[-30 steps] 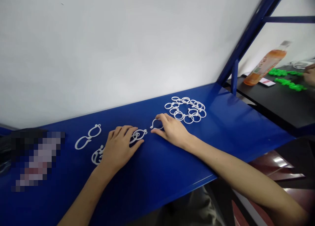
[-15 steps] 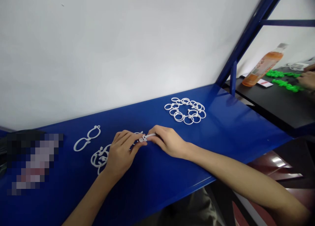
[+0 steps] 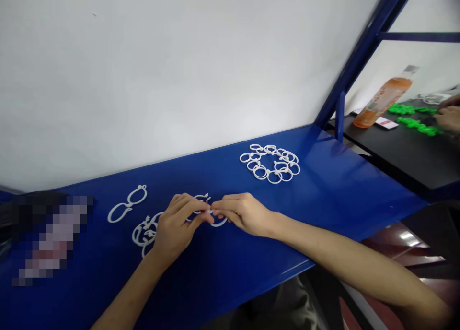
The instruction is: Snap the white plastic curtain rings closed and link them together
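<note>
The left hand (image 3: 177,223) and right hand (image 3: 247,216) are pinching a white ring (image 3: 219,225) — both grips closed, fingertips meeting — between the table's (image 3: 280,243) back and front edges; a loop of rings (image 3: 276,172) is lying toward the back right corner.

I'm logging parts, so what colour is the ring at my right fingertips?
The ring at your right hand is white, seen best in the head view.

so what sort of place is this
Probably a workshop or hand-assembly area: a blue bench bears white rings, and on the black table beyond its right end, another person's hand is near green pieces.
</note>
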A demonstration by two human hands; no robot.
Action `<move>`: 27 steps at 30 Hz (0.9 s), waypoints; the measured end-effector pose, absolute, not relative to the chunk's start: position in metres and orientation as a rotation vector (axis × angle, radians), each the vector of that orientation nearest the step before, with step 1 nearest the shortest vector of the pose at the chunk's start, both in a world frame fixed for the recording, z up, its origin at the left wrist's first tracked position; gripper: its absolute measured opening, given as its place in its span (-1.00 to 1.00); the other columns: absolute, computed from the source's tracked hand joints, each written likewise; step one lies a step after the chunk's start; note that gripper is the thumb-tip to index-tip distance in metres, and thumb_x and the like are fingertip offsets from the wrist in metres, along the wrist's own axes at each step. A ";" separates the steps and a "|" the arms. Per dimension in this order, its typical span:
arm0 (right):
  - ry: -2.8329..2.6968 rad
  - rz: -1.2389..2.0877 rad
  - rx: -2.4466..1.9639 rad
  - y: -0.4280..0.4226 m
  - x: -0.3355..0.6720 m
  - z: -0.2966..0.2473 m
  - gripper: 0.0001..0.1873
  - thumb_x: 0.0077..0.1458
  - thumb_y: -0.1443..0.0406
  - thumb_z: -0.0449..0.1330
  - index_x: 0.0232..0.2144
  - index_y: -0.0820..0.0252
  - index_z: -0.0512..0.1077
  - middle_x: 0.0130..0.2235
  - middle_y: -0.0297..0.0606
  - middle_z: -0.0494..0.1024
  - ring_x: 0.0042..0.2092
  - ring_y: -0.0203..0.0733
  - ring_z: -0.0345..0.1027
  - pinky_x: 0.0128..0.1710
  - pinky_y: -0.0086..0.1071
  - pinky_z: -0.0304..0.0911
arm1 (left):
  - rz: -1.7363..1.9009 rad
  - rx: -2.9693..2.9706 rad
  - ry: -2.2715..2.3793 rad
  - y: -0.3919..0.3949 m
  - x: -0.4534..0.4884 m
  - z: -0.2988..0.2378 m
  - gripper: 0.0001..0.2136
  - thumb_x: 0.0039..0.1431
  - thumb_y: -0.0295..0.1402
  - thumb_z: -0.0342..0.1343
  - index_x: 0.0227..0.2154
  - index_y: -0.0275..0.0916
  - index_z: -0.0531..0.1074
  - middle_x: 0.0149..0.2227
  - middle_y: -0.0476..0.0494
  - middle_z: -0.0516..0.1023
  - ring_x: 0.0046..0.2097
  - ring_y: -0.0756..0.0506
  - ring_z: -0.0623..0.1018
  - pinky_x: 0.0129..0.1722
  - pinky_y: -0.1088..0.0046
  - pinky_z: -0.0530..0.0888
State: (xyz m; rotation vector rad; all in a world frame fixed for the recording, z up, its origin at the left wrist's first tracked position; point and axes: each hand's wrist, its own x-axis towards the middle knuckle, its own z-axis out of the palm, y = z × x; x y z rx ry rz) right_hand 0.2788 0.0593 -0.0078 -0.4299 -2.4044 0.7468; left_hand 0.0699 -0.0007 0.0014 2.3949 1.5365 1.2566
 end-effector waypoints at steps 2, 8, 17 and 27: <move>-2.422 0.791 -0.384 0.059 0.281 -0.006 -0.70 0.40 0.35 0.00 -0.02 0.28 0.51 -0.21 -0.16 0.64 -0.24 -0.26 0.50 -0.21 -0.38 0.40 | 1.278 2.441 1.416 -0.002 0.072 0.003 -0.82 0.29 -0.26 0.18 -0.44 -0.14 0.50 -0.46 0.03 0.60 -0.38 -0.03 0.53 -0.25 0.35 0.44; -2.558 0.617 -0.259 0.061 0.287 -0.005 -0.69 0.36 0.45 -0.01 -0.04 0.31 0.51 -0.26 -0.17 0.61 -0.27 -0.26 0.47 -0.29 -0.41 0.35 | 1.275 2.444 1.265 -0.005 0.080 0.004 -0.86 0.27 -0.44 0.19 -0.42 -0.13 0.46 -0.47 0.09 0.56 -0.37 0.00 0.50 -0.25 0.36 0.40; -2.703 0.316 -0.336 0.058 0.284 -0.007 -0.69 0.35 0.45 0.00 0.01 0.31 0.47 -0.27 -0.19 0.56 -0.27 -0.22 0.39 -0.33 -0.37 0.30 | 1.202 2.430 1.331 -0.005 0.080 0.002 -0.77 0.32 -0.38 0.12 -0.49 -0.14 0.43 -0.49 0.06 0.55 -0.36 -0.03 0.50 -0.26 0.37 0.39; -2.371 0.171 -0.960 0.089 0.310 0.023 -0.69 0.37 0.33 -0.01 -0.04 0.35 0.48 -0.20 -0.07 0.48 -0.24 -0.17 0.37 -0.21 -0.30 0.33 | 0.885 2.399 1.882 0.004 0.060 -0.006 -0.72 0.36 -0.14 0.04 -0.03 -0.16 0.47 -0.09 -0.12 0.60 -0.01 -0.19 0.52 0.05 0.19 0.41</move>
